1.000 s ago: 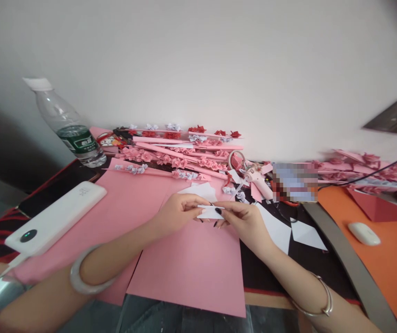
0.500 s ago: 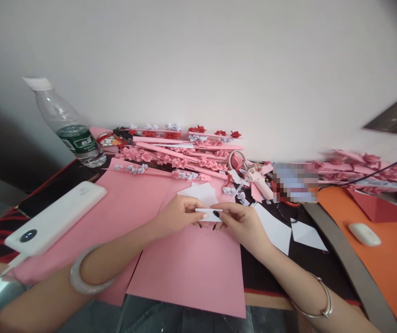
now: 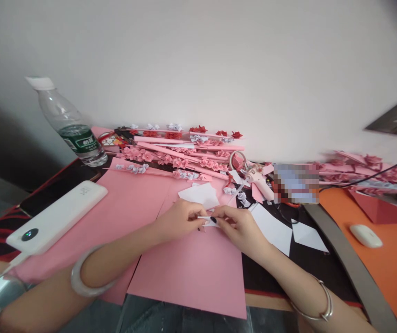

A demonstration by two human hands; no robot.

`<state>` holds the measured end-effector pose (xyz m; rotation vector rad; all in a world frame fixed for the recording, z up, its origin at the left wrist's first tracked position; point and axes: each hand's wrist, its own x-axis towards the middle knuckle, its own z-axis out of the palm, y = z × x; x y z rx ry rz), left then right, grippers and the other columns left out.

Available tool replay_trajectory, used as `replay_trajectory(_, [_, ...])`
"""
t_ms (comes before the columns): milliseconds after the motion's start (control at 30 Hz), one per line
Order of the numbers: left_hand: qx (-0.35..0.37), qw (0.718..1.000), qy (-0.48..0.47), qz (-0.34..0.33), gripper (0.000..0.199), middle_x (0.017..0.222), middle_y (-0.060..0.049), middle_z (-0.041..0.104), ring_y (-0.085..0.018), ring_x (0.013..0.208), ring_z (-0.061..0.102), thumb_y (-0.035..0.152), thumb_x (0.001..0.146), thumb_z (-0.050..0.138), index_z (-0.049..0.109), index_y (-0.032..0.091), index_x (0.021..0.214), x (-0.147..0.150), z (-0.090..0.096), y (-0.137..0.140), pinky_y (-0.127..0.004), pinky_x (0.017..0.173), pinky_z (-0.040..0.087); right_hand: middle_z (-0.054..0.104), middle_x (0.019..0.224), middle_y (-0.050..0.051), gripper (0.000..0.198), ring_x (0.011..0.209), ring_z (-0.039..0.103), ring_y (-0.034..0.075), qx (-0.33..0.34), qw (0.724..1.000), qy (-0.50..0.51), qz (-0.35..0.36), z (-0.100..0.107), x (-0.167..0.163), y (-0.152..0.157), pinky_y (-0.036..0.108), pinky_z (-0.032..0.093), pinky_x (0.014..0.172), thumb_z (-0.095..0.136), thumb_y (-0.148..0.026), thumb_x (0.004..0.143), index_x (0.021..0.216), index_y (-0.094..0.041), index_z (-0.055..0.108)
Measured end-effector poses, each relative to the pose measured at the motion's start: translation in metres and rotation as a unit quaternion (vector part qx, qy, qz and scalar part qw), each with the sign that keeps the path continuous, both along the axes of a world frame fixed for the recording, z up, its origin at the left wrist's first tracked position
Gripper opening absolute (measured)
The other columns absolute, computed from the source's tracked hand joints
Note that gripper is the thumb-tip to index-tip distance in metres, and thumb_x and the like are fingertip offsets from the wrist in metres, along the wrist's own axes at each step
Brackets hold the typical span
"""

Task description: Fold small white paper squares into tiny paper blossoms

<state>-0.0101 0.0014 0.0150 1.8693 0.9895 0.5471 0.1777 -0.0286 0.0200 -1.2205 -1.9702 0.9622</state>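
Between my two hands is a small folded piece of white paper [image 3: 209, 221], held above the pink sheet [image 3: 191, 273]. My left hand [image 3: 180, 219] pinches its left end between thumb and fingers. From the other side my right hand [image 3: 235, 225] grips it, a dark-nailed thumb pressed on the paper. The fingers behind the paper are mostly hidden. Just beyond my hands lie some loose white sheets [image 3: 198, 195], and white paper [image 3: 271, 226] also rests to the right of my right hand.
Pink, red and white paper flowers [image 3: 174, 159] line the wall. At left stand a water bottle [image 3: 80, 138] and a white power bank [image 3: 59, 215]. A pink glue gun [image 3: 261, 186], a tape roll [image 3: 237, 160] and a white case [image 3: 366, 236] on orange paper [image 3: 340, 208] are rightward.
The paper in my hands now looks narrower and tilted rather than flat. Both hands have dropped slightly, and the fingers have curled closer around it.
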Motion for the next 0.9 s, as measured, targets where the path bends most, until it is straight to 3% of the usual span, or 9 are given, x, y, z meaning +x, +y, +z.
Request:
replay_trajectory(167, [-0.022, 1.000, -0.017, 0.012, 0.014, 0.066, -0.002, 0.068, -0.012, 0.060, 0.060, 0.020, 0.077, 0.054, 0.065, 0.014, 0.072, -0.001, 0.001, 0.001, -0.020, 0.054, 0.041, 0.069, 0.090, 0.003, 0.022, 0.081, 0.064, 0.014, 0.027, 0.999, -0.025, -0.018, 0.002, 0.001, 0.001, 0.023, 0.049, 0.069, 0.046, -0.009, 0.082, 0.091, -0.019, 0.064])
replay_trajectory(300, [-0.040, 0.997, -0.048, 0.034, 0.014, 0.067, -0.004, 0.068, -0.014, 0.064, 0.062, 0.020, 0.076, 0.055, 0.065, 0.013, 0.072, -0.004, -0.002, 0.005, -0.022, 0.058, 0.045, 0.067, 0.072, 0.001, 0.021, 0.058, 0.061, 0.012, 0.053, 0.995, -0.060, -0.052, 0.002, 0.003, 0.001, 0.021, 0.047, 0.057, 0.046, -0.009, 0.081, 0.089, -0.018, 0.064])
replay_trajectory(433, [-0.060, 0.994, -0.084, 0.044, 0.013, 0.071, -0.005, 0.068, -0.015, 0.066, 0.064, 0.019, 0.076, 0.055, 0.066, 0.012, 0.079, -0.006, -0.006, 0.009, -0.024, 0.063, 0.049, 0.065, 0.066, 0.001, 0.019, 0.050, 0.058, 0.010, 0.060, 0.992, -0.075, -0.079, 0.004, 0.005, -0.001, 0.020, 0.046, 0.052, 0.045, -0.012, 0.082, 0.088, -0.018, 0.062])
replay_trajectory(667, [-0.084, 0.986, -0.123, 0.069, 0.009, 0.068, -0.003, 0.066, -0.014, 0.065, 0.065, 0.014, 0.074, 0.056, 0.064, 0.011, 0.077, -0.007, -0.003, 0.012, -0.024, 0.064, 0.052, 0.063, 0.062, -0.001, 0.013, 0.045, 0.058, 0.009, 0.015, 0.992, -0.037, -0.117, 0.009, 0.004, -0.005, 0.018, 0.045, 0.045, 0.041, -0.013, 0.084, 0.081, -0.018, 0.054])
replay_trajectory(800, [-0.097, 0.981, -0.149, 0.077, 0.009, 0.068, -0.003, 0.065, -0.015, 0.067, 0.066, 0.017, 0.075, 0.058, 0.063, 0.011, 0.078, -0.006, -0.002, 0.012, -0.027, 0.067, 0.053, 0.064, 0.065, -0.002, 0.011, 0.045, 0.058, 0.009, 0.002, 0.995, -0.005, -0.099, 0.010, 0.003, -0.005, 0.018, 0.046, 0.045, 0.041, -0.017, 0.086, 0.095, -0.020, 0.048])
replay_trajectory(900, [-0.103, 0.983, -0.144, 0.050, 0.010, 0.070, -0.004, 0.066, -0.015, 0.066, 0.066, 0.018, 0.074, 0.058, 0.063, 0.010, 0.079, -0.005, -0.002, 0.009, -0.027, 0.065, 0.054, 0.062, 0.060, -0.003, 0.010, 0.046, 0.057, 0.009, 0.007, 0.999, -0.026, -0.047, 0.009, 0.002, -0.006, 0.017, 0.046, 0.048, 0.044, -0.019, 0.086, 0.092, -0.020, 0.052])
